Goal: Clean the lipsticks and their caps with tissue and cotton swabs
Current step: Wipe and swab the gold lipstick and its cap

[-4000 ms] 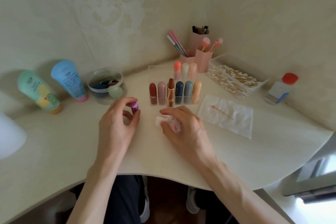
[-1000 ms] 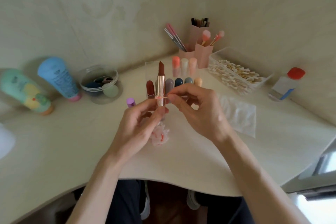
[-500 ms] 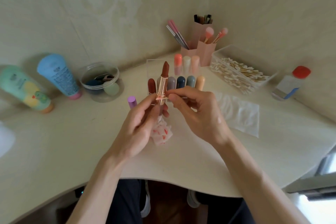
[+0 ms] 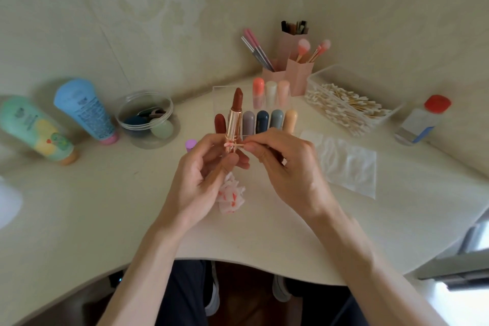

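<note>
My left hand (image 4: 203,180) holds an uncapped gold lipstick (image 4: 234,119) upright, its brown-red stick extended. My right hand (image 4: 285,164) pinches a cotton swab (image 4: 234,144) whose pink-stained tip lies against the gold tube near its lower band. A crumpled tissue (image 4: 231,197) with red smears lies on the desk under my left hand. A small purple lipstick (image 4: 190,144) stands on the desk just left of my hands. Behind them a clear organizer (image 4: 219,92) holds several capped lipsticks.
A clear box of cotton swabs (image 4: 344,106) sits at the back right, with a flat tissue (image 4: 346,164) in front of it and a red-capped bottle (image 4: 420,122) further right. Pink brush holders (image 4: 296,71) stand behind. Two tubes (image 4: 84,111) and a round clear tub (image 4: 145,119) occupy the left.
Four seconds ago my hands were down on the desk with the purple lipstick and the tissue. Over the last second the swab has stayed against the raised gold lipstick, shifting only slightly.
</note>
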Demonstrator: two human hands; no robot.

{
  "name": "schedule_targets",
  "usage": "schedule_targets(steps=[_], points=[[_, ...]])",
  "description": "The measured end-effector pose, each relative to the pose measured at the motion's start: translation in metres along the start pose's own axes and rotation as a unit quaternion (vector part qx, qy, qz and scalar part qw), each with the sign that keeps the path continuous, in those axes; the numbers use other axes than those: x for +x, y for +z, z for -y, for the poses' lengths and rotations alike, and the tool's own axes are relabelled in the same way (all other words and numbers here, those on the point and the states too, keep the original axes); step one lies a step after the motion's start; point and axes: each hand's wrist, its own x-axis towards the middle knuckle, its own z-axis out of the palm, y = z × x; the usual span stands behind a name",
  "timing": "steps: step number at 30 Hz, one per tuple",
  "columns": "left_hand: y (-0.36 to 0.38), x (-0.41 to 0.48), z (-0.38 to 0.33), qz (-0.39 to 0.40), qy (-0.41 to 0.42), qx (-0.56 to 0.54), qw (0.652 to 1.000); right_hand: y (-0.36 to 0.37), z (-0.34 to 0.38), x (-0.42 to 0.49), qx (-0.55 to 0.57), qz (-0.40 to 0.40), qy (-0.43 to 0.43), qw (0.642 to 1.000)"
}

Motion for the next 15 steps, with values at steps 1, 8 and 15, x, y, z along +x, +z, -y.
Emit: schedule_targets(steps=[1, 8, 15], points=[[-0.0002, -0.0001, 0.0000, 0.001, -0.003, -0.004, 1.000, -0.0004, 0.0008, -0.0002, -0.005, -0.006, -0.002, 1.000], [-0.0005, -0.0004, 0.0001, -0.006, -0.009, -0.004, 1.000, -0.0007, 0.0060, -0.0034, -0.004, -0.033, 0.017, 0.999], [-0.0009, -0.0012, 0.0004, -0.012, -0.021, 0.004, 1.000, -0.0017, 0.0052, -0.0048, -0.008, -0.038, 0.013, 0.999]])
